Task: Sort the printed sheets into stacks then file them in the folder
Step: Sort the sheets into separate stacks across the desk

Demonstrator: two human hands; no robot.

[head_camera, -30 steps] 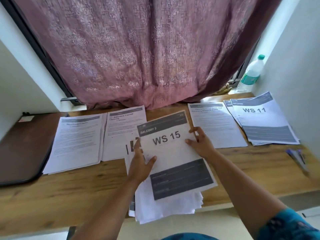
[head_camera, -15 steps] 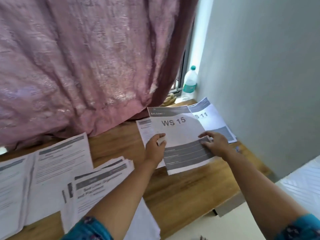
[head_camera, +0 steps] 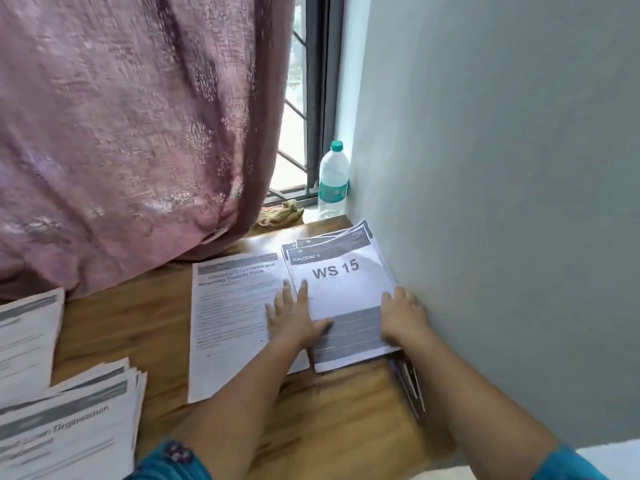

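Note:
The sheet marked WS 15 (head_camera: 341, 282) lies on top of the stack of WS sheets (head_camera: 360, 237) at the far right of the wooden desk (head_camera: 346, 420), against the wall. My left hand (head_camera: 294, 315) lies flat with spread fingers across the sheet's left edge. My right hand (head_camera: 401, 315) rests on its right edge beside the wall. To the left lies a text sheet headed "Charging... Returning Them to Place" (head_camera: 235, 320). A thick unsorted pile (head_camera: 69, 427) sits at the lower left. No folder is in view.
A plastic water bottle (head_camera: 333, 180) stands in the window corner behind the stack. A pink curtain (head_camera: 131, 126) hangs over the desk's back. Pens (head_camera: 410, 386) lie by the wall near the desk's front edge. More sheets (head_camera: 27, 327) lie at the far left.
The WS 15 sheet, held in the air by both hands half a second ago, now lies on the right-hand stack. Both hands have flattened onto it. The view has swung right.

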